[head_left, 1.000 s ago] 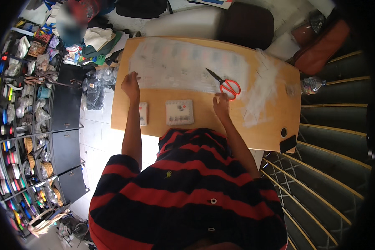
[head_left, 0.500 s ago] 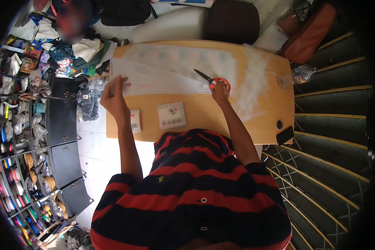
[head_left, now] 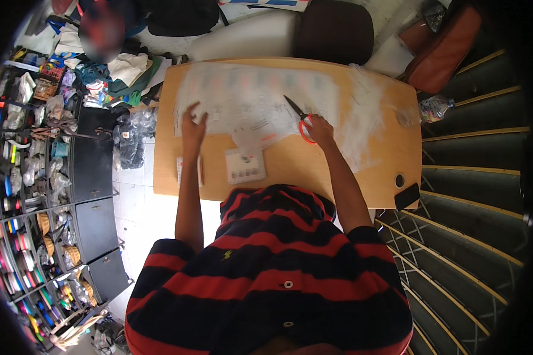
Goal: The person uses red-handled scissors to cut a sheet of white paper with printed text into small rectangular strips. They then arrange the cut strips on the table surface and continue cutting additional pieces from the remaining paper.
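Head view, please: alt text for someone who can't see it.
The right hand holds red-handled scissors over printed whitish sheets on a wooden table; the left hand, fingers apart, is at their left side, contact unclear. Toward the near edge lie two small flat packs, one partly behind the left forearm.

A clear bottle (head_left: pixel 435 109) lies near a reddish cushion (head_left: pixel 447 50), and coloured rolls (head_left: pixel 24 260) stand left of black cabinets (head_left: pixel 98 220).

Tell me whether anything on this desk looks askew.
Yes: a blurred printed flap juts from the translucent sheet toward the square packet, breaking the sheet's near edge. Loose translucent scraps also lie untidily at right.
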A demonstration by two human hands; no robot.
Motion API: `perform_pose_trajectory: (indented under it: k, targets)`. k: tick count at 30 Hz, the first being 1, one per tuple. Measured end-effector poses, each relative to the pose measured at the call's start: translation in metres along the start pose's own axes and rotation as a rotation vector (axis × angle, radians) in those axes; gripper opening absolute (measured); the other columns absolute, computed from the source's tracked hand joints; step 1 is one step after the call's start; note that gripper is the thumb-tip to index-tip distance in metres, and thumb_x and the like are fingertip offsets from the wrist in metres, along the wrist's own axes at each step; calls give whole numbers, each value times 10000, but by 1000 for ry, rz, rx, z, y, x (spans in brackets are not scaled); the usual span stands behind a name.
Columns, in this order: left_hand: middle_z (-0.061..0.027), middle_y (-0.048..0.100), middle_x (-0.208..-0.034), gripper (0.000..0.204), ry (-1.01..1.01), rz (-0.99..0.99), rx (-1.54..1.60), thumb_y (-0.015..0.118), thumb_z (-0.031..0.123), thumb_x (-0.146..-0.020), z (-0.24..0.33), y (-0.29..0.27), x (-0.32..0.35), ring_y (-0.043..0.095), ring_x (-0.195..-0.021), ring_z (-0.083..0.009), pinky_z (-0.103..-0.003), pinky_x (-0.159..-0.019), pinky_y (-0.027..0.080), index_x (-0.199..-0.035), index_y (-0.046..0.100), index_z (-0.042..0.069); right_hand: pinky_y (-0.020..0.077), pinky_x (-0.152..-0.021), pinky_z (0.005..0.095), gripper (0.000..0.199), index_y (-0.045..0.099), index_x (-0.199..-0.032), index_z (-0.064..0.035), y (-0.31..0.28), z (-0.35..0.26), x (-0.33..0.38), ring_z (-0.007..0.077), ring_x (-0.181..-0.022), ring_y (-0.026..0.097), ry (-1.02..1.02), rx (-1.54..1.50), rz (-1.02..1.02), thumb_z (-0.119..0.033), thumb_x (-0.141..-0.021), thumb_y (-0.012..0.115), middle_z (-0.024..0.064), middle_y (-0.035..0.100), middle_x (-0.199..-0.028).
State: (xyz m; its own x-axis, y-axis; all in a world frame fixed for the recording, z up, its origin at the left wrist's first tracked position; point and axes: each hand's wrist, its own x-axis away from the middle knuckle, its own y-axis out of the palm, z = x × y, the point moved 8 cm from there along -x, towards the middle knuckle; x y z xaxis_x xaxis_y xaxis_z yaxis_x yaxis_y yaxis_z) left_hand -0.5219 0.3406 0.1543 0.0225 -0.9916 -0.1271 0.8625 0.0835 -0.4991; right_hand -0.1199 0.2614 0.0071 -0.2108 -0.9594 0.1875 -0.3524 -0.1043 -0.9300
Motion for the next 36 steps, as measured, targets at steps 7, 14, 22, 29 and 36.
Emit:
perform_pose_trajectory:
  k: [7, 14, 22, 29, 36]
  targets:
    - [-180, 536, -1267, 711, -36, -518, -381, 763, 411, -705, -31, 123, 40, 485, -1187, -381, -399, -972, 420, -1267, 517, 52, 518, -680, 390, 421, 523, -1029, 2, 15, 40, 21, 306, -771, 654, 172, -367, 11, -294, -783, 695, 171, 658, -837]
    - [-147, 655, -973, 529, -70, -728, -567, 751, 401, -726, -59, 167, 9, 633, -893, -260, -378, -765, 502, -1091, 601, 49, 428, -481, 256, 464, 475, -973, -31, -18, 8, 96, 105, -534, 501, 263, -1319, -106, -397, -813, 712, 28, 514, -669]
    - [-46, 608, -672, 110, 220, -759, 184, 620, 124, -891, 136, 122, 20, 573, -595, -102, -263, -541, 456, -894, 606, 15, 364, -466, 229, 509, 437, -1044, -74, -73, -24, 159, 75, -499, 391, 21, -1647, -95, -490, -837, 646, 14, 431, -703]
    - [-42, 636, -701, 160, 464, -535, 338, 661, 103, -850, 282, 37, 35, 575, -528, -95, -228, -473, 420, -987, 635, 26, 406, -456, 244, 420, 447, -1155, -81, -167, -80, 151, 119, -437, 465, -293, -1757, 17, -381, -901, 595, 220, 609, -1104]
    - [-30, 626, -655, 202, 458, -752, 175, 701, 92, -811, 283, 27, 79, 516, -467, -60, -218, -457, 386, -999, 643, 41, 333, -377, 252, 248, 503, -979, -23, -228, -128, 160, 119, -358, 407, -231, -1886, 170, -135, -823, 661, 36, 472, -500]
